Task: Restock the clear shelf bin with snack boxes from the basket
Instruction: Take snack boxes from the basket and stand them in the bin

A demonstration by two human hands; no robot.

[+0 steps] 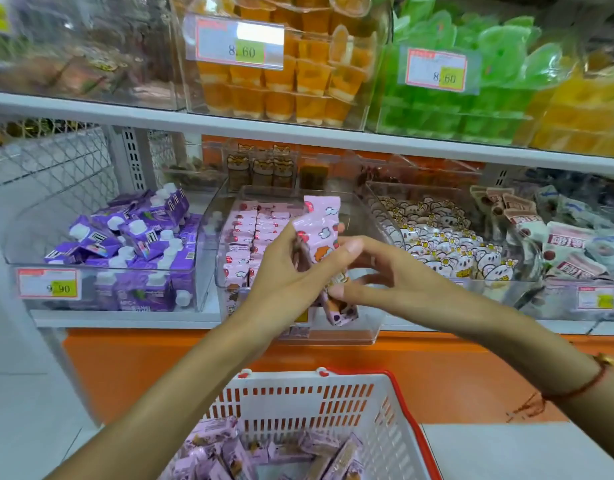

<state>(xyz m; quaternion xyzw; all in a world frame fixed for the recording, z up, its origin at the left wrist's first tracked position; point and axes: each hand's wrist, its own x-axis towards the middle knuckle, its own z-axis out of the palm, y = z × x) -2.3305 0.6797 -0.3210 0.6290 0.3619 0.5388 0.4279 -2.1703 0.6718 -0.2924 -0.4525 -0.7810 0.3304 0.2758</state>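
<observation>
Both my hands meet in front of the clear shelf bin [229, 206] on the lower shelf, which holds rows of pink snack boxes [251, 230]. My left hand [281, 271] grips a small stack of pink snack boxes [321, 230], one end raised above the bin's front wall, the other end hanging below my fingers. My right hand [371, 268] pinches the same stack from the right with thumb and curled fingers. Below, the white basket with a red rim [298, 400] holds several more pinkish-purple snack boxes [229, 455].
A bin of purple drink cartons [132, 244] stands to the left and a bin of white cartoon packets [447, 244] to the right. Bins of orange [291, 81] and green jelly cups [471, 91] fill the upper shelf. An orange base panel [160, 368] runs under the shelf.
</observation>
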